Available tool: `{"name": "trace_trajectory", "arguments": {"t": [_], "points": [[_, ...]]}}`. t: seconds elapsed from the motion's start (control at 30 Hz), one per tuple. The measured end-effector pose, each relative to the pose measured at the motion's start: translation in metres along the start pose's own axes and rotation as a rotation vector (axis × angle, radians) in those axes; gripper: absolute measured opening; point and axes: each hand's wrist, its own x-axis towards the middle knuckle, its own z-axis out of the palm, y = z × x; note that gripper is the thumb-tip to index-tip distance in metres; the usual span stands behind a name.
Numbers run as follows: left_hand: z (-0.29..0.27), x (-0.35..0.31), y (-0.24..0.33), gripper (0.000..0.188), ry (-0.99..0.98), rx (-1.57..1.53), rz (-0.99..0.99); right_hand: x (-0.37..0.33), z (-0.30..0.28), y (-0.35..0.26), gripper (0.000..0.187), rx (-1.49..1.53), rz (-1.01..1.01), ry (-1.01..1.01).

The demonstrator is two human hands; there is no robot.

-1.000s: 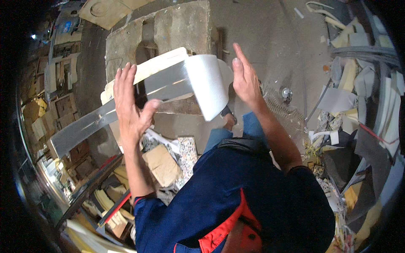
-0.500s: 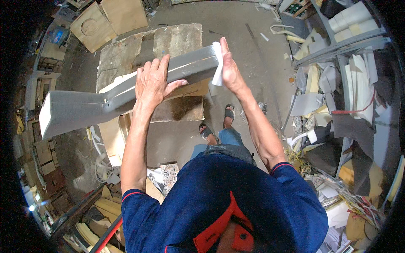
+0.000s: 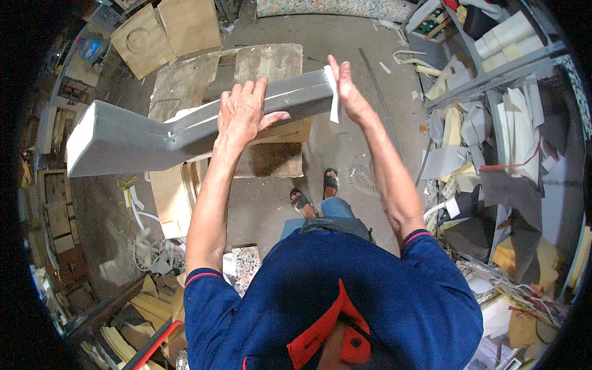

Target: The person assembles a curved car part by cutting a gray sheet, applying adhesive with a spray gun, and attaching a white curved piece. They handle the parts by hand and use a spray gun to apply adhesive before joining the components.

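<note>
A long grey foam-covered piece with a bend and a wide, pale left end is held level in front of me. My left hand grips it near the middle, fingers over its far side and thumb stretched along the near side. At the narrow right end a thin white sheet, probably foam, stands over the end face and sticks out below it. The open palm of my right hand lies against that sheet with the fingers straight and pointing up.
A low worn wooden table stands beyond and under the piece, with pale wooden boards nearby. Shelves with foam rolls and offcuts line the right. Plywood panels lean at the far left; my sandalled feet stand below.
The grey piece and both hands have shifted slightly right in view, and its wide left end has risen. My right palm still rests at the white sheet.
</note>
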Motion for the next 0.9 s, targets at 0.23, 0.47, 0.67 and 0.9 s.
{"name": "trace_trajectory", "arguments": {"t": [0.23,0.47,0.67,0.9], "points": [[0.001,-0.001,-0.003,0.09,-0.032,-0.009,-0.015,0.016,-0.001,-0.003,0.116,-0.083,0.014,-0.083],[0.002,0.0,-0.002,0.09,-0.022,0.017,-0.018,0.017,-0.003,-0.021,0.11,-0.226,-0.029,-0.086],[0.003,0.003,-0.001,0.091,-0.031,0.043,-0.019,0.025,0.004,0.002,0.119,-0.092,-0.077,-0.041],[0.005,0.001,-0.001,0.094,-0.076,0.044,-0.023,0.032,0.011,0.088,0.123,0.652,0.228,-0.155]]}}
